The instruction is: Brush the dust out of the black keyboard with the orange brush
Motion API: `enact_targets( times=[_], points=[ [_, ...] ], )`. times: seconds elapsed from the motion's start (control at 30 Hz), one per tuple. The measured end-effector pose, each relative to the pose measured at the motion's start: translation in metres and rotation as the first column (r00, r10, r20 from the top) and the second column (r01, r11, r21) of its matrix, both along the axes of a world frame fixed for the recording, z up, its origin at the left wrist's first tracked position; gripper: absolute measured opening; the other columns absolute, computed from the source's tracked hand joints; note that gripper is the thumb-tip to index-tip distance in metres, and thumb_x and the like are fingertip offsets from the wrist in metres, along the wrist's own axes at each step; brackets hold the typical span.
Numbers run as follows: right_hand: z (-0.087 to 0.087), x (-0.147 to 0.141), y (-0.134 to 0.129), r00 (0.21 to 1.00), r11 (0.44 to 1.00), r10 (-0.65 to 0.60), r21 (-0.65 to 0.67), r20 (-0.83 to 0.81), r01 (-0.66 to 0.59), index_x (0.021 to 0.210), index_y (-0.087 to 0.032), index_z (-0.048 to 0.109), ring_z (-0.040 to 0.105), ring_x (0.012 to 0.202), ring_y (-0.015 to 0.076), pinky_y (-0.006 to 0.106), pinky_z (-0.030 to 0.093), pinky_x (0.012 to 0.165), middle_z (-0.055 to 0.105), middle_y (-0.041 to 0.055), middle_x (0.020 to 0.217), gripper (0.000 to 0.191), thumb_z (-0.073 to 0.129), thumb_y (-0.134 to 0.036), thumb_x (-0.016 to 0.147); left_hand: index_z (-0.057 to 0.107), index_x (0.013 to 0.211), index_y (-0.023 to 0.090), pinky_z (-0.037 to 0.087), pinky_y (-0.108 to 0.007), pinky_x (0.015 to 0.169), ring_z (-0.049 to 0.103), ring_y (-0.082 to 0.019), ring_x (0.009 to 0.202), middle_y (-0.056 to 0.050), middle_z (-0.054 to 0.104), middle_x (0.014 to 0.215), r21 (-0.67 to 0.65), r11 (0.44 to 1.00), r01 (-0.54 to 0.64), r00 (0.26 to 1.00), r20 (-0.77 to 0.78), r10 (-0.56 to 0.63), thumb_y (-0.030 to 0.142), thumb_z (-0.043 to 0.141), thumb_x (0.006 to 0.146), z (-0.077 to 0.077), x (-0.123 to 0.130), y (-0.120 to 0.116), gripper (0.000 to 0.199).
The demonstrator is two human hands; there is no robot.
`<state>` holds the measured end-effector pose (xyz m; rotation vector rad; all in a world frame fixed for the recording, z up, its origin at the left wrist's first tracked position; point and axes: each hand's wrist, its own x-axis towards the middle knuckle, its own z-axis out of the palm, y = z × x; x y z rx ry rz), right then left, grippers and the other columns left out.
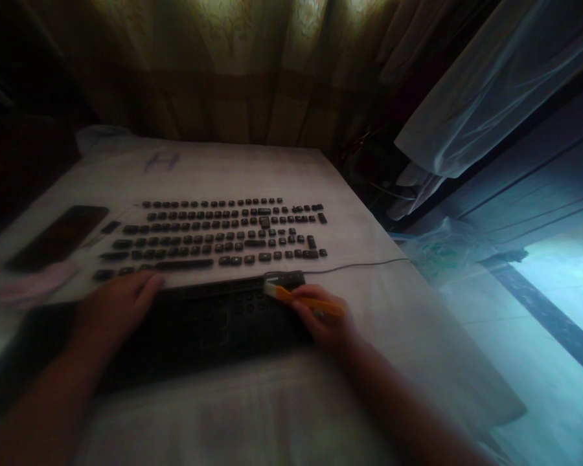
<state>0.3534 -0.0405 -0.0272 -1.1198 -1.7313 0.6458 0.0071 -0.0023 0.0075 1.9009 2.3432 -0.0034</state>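
A black keyboard base (175,330) with its keycaps off lies across the near part of the table. My left hand (119,304) grips its far edge on the left side, with the fingers over that edge. My right hand (323,323) is closed around the orange handle of a small flat brush (315,304). Its pale bristles meet the keyboard base near the upper right corner. Beyond the base, loose black keycaps are laid out in rows, with the long space bar (184,264) in the nearest row. Blur hides the finer details of the base.
A white cloth covers the table (379,330). On the left lie a dark phone (58,236) and a pink cloth (36,285). The keyboard's cable (359,265) runs to the right edge. A curtain (214,71) hangs behind; a plastic bag (442,249) is at right.
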Motion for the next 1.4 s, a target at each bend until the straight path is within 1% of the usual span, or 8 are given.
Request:
enact_targets(
  times=[0.1, 0.33, 0.53, 0.7, 0.87, 1.0, 1.13, 1.4],
  points=[
    [0.0, 0.002, 0.0, 0.999, 0.999, -0.004, 0.039, 0.041, 0.002, 0.094, -0.022, 0.071, 0.075, 0.075, 0.0212, 0.034, 0.063, 0.07, 0.078, 0.0056, 0.085, 0.009, 0.064, -0.025, 0.09, 0.072, 0.112, 0.02, 0.05, -0.037, 0.077, 0.068, -0.029, 0.096, -0.011, 0.074, 0.112, -0.027, 1.0, -0.001, 1.0, -0.006, 0.001, 0.045, 0.032, 0.096, 0.001, 0.002, 0.001, 0.049],
    [0.006, 0.004, -0.001, 0.994, 0.996, 0.004, 0.083, 0.111, -0.013, 0.094, -0.022, 0.071, 0.074, 0.075, 0.021, 0.034, 0.062, 0.069, 0.078, 0.0059, 0.084, 0.011, 0.061, -0.023, 0.09, 0.07, 0.116, 0.018, 0.05, -0.036, 0.081, 0.067, -0.029, 0.104, -0.013, 0.072, 0.12, -0.061, 0.998, -0.02, 0.999, -0.03, 0.019, 0.042, 0.032, 0.097, 0.005, 0.006, 0.001, 0.049],
    [0.007, 0.005, -0.001, 0.994, 0.992, 0.019, 0.118, 0.109, -0.032, 0.093, -0.022, 0.07, 0.074, 0.074, 0.0216, 0.034, 0.061, 0.067, 0.077, 0.0064, 0.082, 0.011, 0.06, -0.019, 0.089, 0.07, 0.114, 0.021, 0.05, -0.035, 0.078, 0.068, -0.029, 0.101, -0.01, 0.073, 0.118, -0.058, 0.998, -0.027, 0.999, -0.027, 0.026, 0.045, 0.032, 0.098, 0.002, 0.003, 0.001, 0.048],
    [0.009, 0.005, -0.002, 0.992, 0.992, 0.004, 0.124, 0.126, -0.02, 0.095, -0.023, 0.07, 0.074, 0.072, 0.0208, 0.035, 0.062, 0.067, 0.077, 0.0062, 0.083, 0.012, 0.06, -0.018, 0.089, 0.069, 0.116, 0.02, 0.049, -0.036, 0.082, 0.067, -0.029, 0.104, -0.011, 0.072, 0.121, -0.055, 0.998, -0.019, 1.0, -0.014, 0.018, 0.045, 0.032, 0.098, 0.002, 0.003, 0.0, 0.049],
    [0.009, 0.006, -0.003, 0.991, 0.99, 0.057, 0.125, 0.117, -0.072, 0.092, -0.022, 0.071, 0.073, 0.069, 0.0203, 0.033, 0.06, 0.063, 0.077, 0.0059, 0.081, 0.013, 0.059, -0.018, 0.089, 0.069, 0.118, 0.02, 0.05, -0.037, 0.082, 0.067, -0.03, 0.105, -0.011, 0.071, 0.122, -0.06, 0.998, -0.025, 0.999, -0.022, 0.023, 0.046, 0.03, 0.098, 0.001, 0.002, 0.0, 0.051],
    [0.011, 0.006, -0.005, 0.996, 0.997, 0.051, 0.058, 0.069, -0.055, 0.087, -0.021, 0.07, 0.071, 0.062, 0.0185, 0.029, 0.057, 0.057, 0.075, 0.0043, 0.073, 0.009, 0.061, -0.019, 0.087, 0.068, 0.12, 0.02, 0.049, -0.037, 0.083, 0.066, -0.029, 0.107, -0.012, 0.071, 0.123, -0.058, 0.998, -0.025, 0.999, -0.028, 0.023, 0.046, 0.03, 0.098, 0.001, 0.002, 0.0, 0.051],
    [0.015, 0.007, -0.008, 0.999, 0.998, 0.043, -0.044, 0.034, -0.041, 0.084, -0.022, 0.069, 0.068, 0.055, 0.017, 0.026, 0.054, 0.05, 0.072, 0.0015, 0.065, 0.009, 0.06, -0.021, 0.086, 0.069, 0.114, 0.02, 0.049, -0.035, 0.079, 0.067, -0.028, 0.1, -0.011, 0.073, 0.117, -0.061, 0.998, -0.017, 1.0, -0.019, 0.016, 0.045, 0.03, 0.098, 0.001, 0.001, 0.0, 0.049],
    [0.014, 0.007, -0.01, 0.993, 0.974, 0.08, -0.205, -0.085, -0.096, 0.081, -0.021, 0.065, 0.065, 0.052, 0.0153, 0.024, 0.05, 0.049, 0.072, 0.0009, 0.063, 0.009, 0.059, -0.025, 0.088, 0.07, 0.114, 0.02, 0.049, -0.036, 0.079, 0.068, -0.029, 0.101, -0.011, 0.073, 0.118, -0.04, 0.999, -0.019, 1.0, -0.021, 0.019, 0.045, 0.032, 0.097, 0.0, 0.0, 0.0, 0.048]
  ],
)
